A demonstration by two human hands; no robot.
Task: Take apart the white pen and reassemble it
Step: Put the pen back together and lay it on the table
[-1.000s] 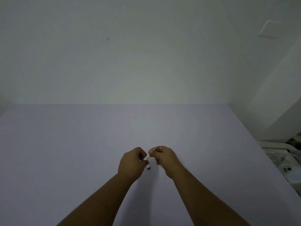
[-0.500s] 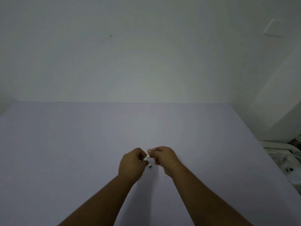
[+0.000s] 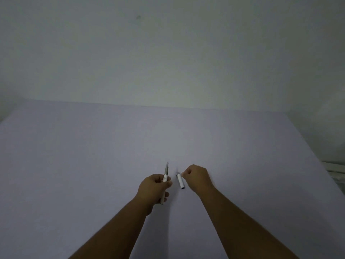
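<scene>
My left hand (image 3: 155, 187) is closed around the white pen body (image 3: 165, 179), which points away from me with its tip up and its rear end sticking out below my fingers. A short white pen cap (image 3: 180, 181) lies on the pale table just right of it. My right hand (image 3: 196, 177) hovers at the cap's far end with fingers curled; thumb and forefinger are at or just beside the cap, and I cannot tell if they touch it.
The pale lilac table (image 3: 93, 165) runs to a plain wall at the back. Its right edge drops off near a white object (image 3: 334, 168) at the far right.
My hands were together working on the pen. They have parted: the left now holds the pen body upright and the cap lies on the table by my right hand.
</scene>
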